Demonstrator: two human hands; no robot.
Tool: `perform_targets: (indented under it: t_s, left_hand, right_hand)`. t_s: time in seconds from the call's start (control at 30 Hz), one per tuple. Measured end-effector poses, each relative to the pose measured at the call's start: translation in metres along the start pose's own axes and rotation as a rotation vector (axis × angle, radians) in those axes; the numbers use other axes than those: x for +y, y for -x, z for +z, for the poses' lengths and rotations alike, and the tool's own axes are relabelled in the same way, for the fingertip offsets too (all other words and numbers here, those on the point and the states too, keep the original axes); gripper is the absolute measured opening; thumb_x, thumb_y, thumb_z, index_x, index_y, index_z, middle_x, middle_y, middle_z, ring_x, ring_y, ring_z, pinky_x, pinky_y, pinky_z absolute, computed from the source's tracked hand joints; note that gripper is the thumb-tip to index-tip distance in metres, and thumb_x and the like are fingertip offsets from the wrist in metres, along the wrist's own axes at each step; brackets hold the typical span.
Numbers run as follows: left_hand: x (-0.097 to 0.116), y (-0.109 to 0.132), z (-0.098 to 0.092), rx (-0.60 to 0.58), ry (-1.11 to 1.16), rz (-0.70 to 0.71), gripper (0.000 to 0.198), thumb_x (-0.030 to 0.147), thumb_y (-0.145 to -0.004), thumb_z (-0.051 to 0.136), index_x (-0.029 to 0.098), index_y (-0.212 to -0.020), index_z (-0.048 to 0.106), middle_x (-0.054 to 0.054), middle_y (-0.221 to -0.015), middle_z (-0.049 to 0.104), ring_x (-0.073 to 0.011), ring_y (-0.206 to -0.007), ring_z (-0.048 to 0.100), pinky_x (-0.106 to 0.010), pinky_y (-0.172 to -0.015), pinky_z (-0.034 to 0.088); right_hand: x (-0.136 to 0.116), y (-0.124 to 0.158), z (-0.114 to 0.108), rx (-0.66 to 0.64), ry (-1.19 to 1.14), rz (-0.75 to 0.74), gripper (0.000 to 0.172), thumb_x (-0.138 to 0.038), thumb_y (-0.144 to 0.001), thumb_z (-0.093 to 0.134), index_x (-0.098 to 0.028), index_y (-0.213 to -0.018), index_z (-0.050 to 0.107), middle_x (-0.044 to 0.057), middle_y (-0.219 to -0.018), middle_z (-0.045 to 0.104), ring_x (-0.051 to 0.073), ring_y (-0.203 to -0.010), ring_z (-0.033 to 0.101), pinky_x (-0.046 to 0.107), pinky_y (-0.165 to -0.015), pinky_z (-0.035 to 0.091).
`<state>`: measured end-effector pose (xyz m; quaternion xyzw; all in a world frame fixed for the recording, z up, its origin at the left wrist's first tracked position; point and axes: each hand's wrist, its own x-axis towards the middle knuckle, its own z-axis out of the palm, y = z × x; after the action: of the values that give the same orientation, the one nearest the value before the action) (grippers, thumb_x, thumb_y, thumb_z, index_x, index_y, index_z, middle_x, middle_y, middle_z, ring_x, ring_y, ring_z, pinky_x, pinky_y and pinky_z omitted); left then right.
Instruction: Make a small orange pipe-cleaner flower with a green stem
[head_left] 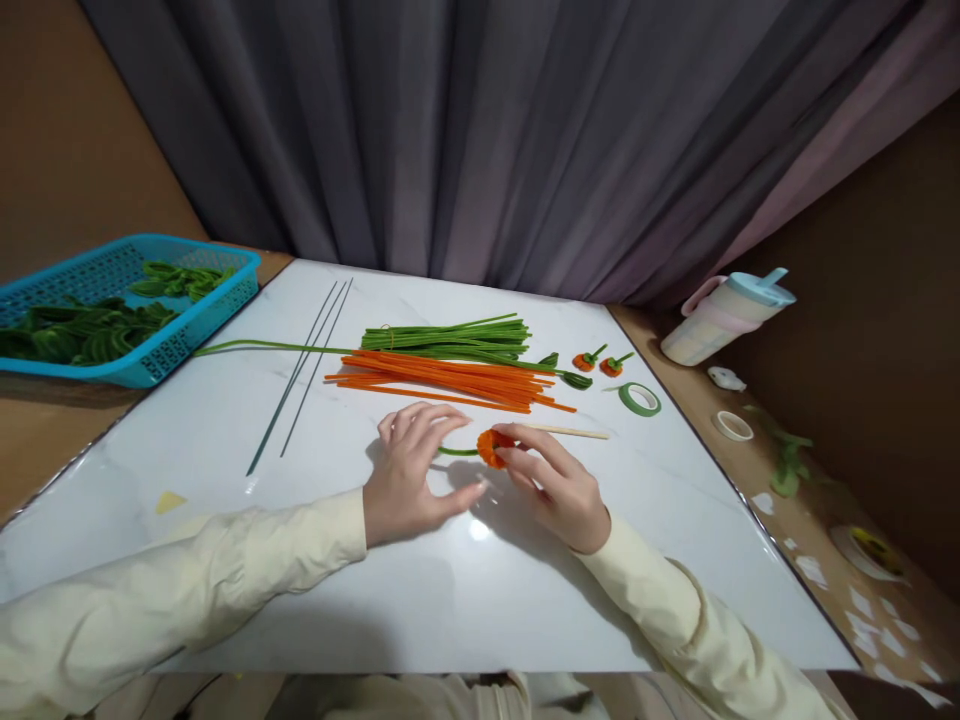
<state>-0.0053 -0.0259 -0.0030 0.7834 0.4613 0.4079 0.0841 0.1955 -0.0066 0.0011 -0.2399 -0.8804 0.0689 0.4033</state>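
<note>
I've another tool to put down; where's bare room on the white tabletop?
Bare: the front area between the left sleeve and the right sleeve; also between right sleeve and green tape. Crowded: the middle, where green stems, orange stems, left hand and right hand cluster.

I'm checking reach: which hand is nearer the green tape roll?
Right. The right hand, touching the orange flower, is left of the green tape roll and nearer the person; the left hand is farther left.

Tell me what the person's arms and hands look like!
The left sleeve and right sleeve are long, pale cream-yellow and wrinkly, like a loose shirt or jacket. The left hand and right hand are bare: I see no gloves.
</note>
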Motion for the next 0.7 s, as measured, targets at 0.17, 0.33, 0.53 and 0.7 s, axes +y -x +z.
perform_targets:
  t_s: [0.17,0.33,0.53,0.7]
  left_hand:
    - [0.005,0.005,-0.002,0.096,-0.146,0.242,0.035,0.036,-0.076,0.065,0.023,-0.107,0.057,-0.004,-0.094,0.07,-0.0261,-0.102,0.053,-0.044,-0.095,0.016]
    - [0.0,0.005,-0.002,0.125,-0.142,0.236,0.03,0.029,-0.077,0.065,0.023,-0.105,0.058,-0.002,-0.091,0.072,-0.0247,-0.101,0.056,-0.043,-0.095,0.018]
    - [0.002,0.004,-0.002,0.119,-0.123,0.243,0.032,0.026,-0.077,0.063,0.024,-0.109,0.056,-0.002,-0.096,0.071,-0.0243,-0.1,0.058,-0.042,-0.095,0.018]
    - [0.002,0.005,-0.001,0.12,-0.152,0.265,0.031,0.025,-0.079,0.06,0.023,-0.109,0.054,-0.002,-0.092,0.071,-0.0224,-0.097,0.06,-0.042,-0.097,0.017]
  right_hand:
    - [-0.012,0.0,0.0,-0.033,-0.036,-0.096,0.035,-0.003,-0.082,0.045,-0.018,-0.114,0.051,0.017,-0.117,0.055,0.023,-0.108,0.053,0.036,-0.082,0.052]
    - [-0.016,-0.004,-0.002,-0.028,-0.166,0.027,0.042,-0.005,-0.079,0.05,-0.016,-0.119,0.046,0.016,-0.12,0.053,0.023,-0.112,0.052,0.039,-0.09,0.05]
    - [-0.014,-0.002,-0.001,0.024,-0.211,0.135,0.047,-0.009,-0.083,0.054,-0.021,-0.127,0.043,0.012,-0.117,0.057,0.02,-0.102,0.059,0.036,-0.086,0.054]
    - [-0.012,-0.002,-0.001,-0.006,-0.251,0.153,0.046,-0.009,-0.085,0.053,-0.023,-0.128,0.044,0.01,-0.115,0.059,0.018,-0.1,0.06,0.035,-0.085,0.055]
